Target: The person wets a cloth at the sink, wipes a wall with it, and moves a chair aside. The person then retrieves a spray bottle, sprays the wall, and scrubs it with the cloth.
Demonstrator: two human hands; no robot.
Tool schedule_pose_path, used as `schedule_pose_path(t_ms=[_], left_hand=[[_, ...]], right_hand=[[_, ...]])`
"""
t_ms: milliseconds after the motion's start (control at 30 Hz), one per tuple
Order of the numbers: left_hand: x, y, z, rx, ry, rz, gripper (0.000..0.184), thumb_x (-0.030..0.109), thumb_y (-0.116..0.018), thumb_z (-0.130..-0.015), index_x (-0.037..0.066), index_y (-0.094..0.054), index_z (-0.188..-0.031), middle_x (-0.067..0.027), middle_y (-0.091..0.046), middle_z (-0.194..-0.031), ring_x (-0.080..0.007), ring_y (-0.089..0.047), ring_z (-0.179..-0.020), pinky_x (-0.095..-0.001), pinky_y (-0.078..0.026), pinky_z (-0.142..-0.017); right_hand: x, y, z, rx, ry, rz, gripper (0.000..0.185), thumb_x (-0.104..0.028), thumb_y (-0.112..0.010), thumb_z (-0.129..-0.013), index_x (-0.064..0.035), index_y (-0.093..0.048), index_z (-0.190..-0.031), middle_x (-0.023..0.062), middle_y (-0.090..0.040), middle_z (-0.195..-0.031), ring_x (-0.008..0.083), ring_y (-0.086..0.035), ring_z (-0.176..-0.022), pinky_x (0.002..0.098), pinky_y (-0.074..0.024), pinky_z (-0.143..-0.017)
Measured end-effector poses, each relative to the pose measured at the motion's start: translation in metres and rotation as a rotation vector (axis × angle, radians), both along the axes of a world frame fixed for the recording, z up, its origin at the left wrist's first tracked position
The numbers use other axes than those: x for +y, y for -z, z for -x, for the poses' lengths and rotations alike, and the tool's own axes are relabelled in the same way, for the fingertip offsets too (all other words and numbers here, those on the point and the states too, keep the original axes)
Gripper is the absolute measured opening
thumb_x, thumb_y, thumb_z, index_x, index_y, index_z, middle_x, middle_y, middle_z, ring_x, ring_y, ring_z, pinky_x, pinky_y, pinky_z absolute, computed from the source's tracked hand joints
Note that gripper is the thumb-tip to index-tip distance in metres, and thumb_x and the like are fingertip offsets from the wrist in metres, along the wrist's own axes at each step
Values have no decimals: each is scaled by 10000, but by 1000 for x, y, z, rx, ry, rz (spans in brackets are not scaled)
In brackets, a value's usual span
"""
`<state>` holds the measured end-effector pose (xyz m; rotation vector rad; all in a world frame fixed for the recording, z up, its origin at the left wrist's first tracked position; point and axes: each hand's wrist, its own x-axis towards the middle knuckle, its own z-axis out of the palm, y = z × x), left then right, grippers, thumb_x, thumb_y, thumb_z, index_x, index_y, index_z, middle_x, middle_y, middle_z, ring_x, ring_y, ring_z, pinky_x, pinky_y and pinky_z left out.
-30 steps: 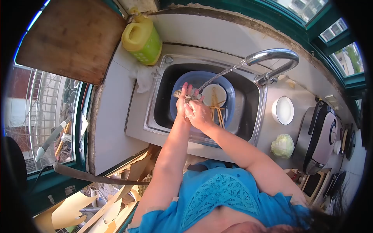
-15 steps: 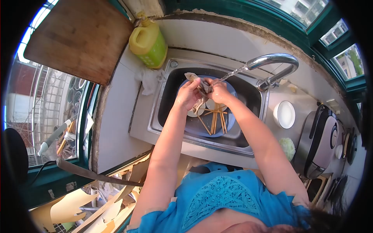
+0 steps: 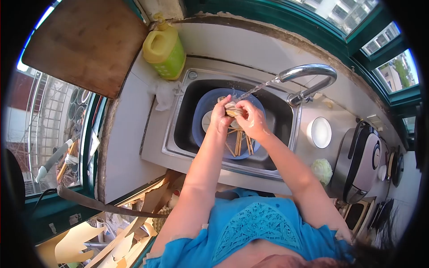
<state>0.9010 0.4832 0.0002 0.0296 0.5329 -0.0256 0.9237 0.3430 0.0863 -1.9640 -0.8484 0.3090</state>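
A crumpled wet cloth (image 3: pixel 233 108) is held between both hands over a blue basin (image 3: pixel 201 107) in the sink (image 3: pixel 178 142). My left hand (image 3: pixel 220 114) grips its left side, fingers closed. My right hand (image 3: pixel 251 119) is closed on its right side. Water runs from the curved faucet (image 3: pixel 313 69) toward the cloth. Below my hands, several wooden chopsticks (image 3: pixel 238 142) lie in the basin, and a pale bowl (image 3: pixel 206 120) shows in part beside my left hand.
Right of the sink are a white bowl (image 3: pixel 319 132), a cabbage (image 3: pixel 321 171) and a rice cooker (image 3: pixel 361 163). A yellow-green jug (image 3: pixel 164 50) and a plastic bag (image 3: pixel 164 95) are at the back left, near a wooden board (image 3: pixel 85 44).
The cloth, hanging loosely between my hands half a second ago, is now bunched up smaller. My hands are closer together and a little lower. The whole view has shifted slightly.
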Motion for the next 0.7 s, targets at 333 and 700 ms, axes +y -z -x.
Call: schedule_pose_path(t_ms=[333, 700], left_hand=[[-34, -45, 21, 31, 225, -193, 342, 218, -505, -878, -31, -473, -1110, -232, -517, -1103, -400, -501, -1056, -506, -439, -913], [-11, -70, 7, -145, 28, 78, 432, 334, -517, -879, -41, -484, -1092, -230, -515, -1088, -354, -531, -979, -420, -490, -867]], right_hand=[[-48, 32, -60, 226, 303, -60, 231, -88, -619, -747, -32, -629, -970, 108, -616, -878, 161, -584, -797, 284, -471, -717], [-158, 9, -200, 542, 813, -503, 354, -278, -511, -856, -34, -525, -1111, 31, -548, -1028, 116, -485, -923, 253, -332, -884]])
